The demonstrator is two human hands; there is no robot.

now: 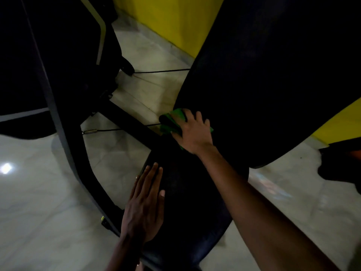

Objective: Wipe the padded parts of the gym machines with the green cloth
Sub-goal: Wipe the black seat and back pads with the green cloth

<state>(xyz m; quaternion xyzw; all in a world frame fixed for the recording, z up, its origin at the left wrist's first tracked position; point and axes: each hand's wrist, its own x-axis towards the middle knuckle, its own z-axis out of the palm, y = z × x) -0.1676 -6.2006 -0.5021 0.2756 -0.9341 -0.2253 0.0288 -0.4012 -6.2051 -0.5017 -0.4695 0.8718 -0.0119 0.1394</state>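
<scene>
Right hand pressed green cloth flat against back pad; left hand lay spread, fingers straight, on seat pad.

No legible text, label, brand, number or sign anywhere in the head view. Black padded surfaces, dark machine frame, yellow wall and pale floor all carry no readable marks. Light is dim; any fine print would be too dark to resolve.

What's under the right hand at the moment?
The green cloth, pressed by the right hand against the lower edge of the black back pad. The cloth's middle is hidden beneath the palm.
</scene>
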